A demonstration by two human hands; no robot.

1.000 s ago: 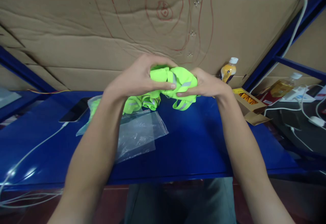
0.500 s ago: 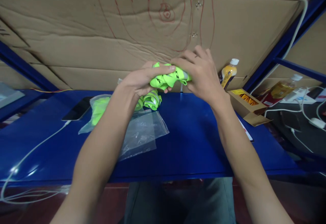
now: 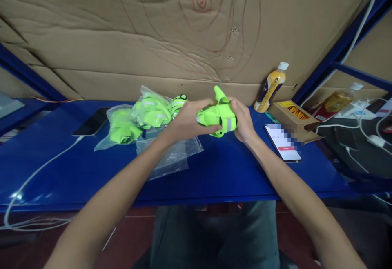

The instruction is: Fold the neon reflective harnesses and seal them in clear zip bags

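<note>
A rolled neon-yellow reflective strap bundle with grey bands and black buckle parts is held above the blue table. My left hand grips its left side, thumb along the near edge. Around its right end, my right hand is closed, fingers partly hidden behind it. A loose flap of the strap sticks up at the top. Behind my left hand lies another rolled reflective bundle. Two clear bags with neon-yellow contents, a farther bag and a nearer bag, rest left of it. Flat clear plastic bags lie under my left forearm.
A dark phone on a white cable lies at left. To the right are a lit phone, a juice bottle and an open cardboard box. A cardboard wall stands behind the table.
Both hands have come lower and nearer with the bundle, which is more tightly rolled with a flap now sticking up. My right hand has shifted to its right end. The view has tilted down.
</note>
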